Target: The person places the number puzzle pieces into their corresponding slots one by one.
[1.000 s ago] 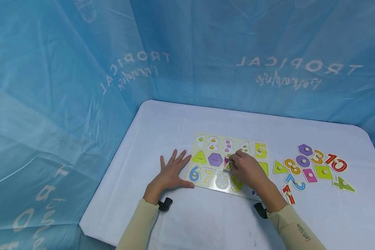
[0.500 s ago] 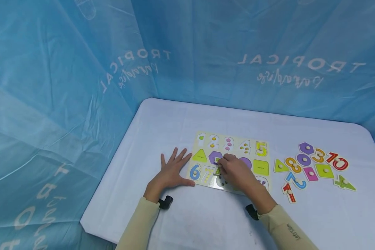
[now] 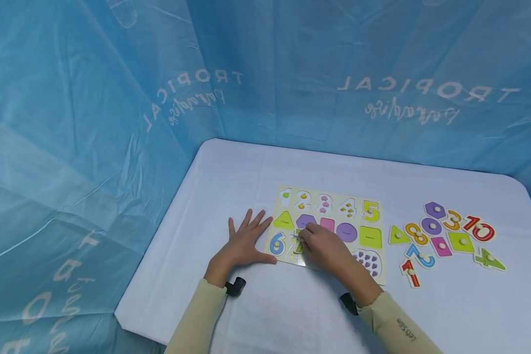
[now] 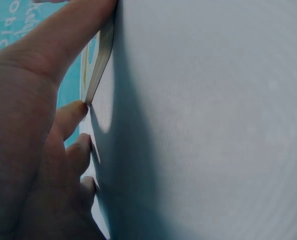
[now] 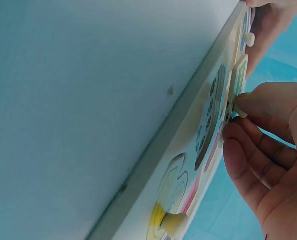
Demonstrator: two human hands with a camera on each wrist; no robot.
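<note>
My right hand pinches a green number 7 puzzle piece over the 7 slot in the bottom row of the puzzle board. In the right wrist view, thumb and fingertips close on the piece's small knob, and the piece stands tilted against the board face. My left hand lies spread flat on the table, its thumb and fingertips right at the board's left edge. A blue 6 and a yellow 5 sit in their slots. The right hand hides part of the bottom row.
Loose knobbed pieces lie right of the board: a purple hexagon, an orange 8, a red 10, a green 4, a red 1 and several others. Blue printed sheets hang behind the white table.
My right hand has moved left across the board with the green 7, from the middle shapes down to the 7 slot. The left hand stays in place.
</note>
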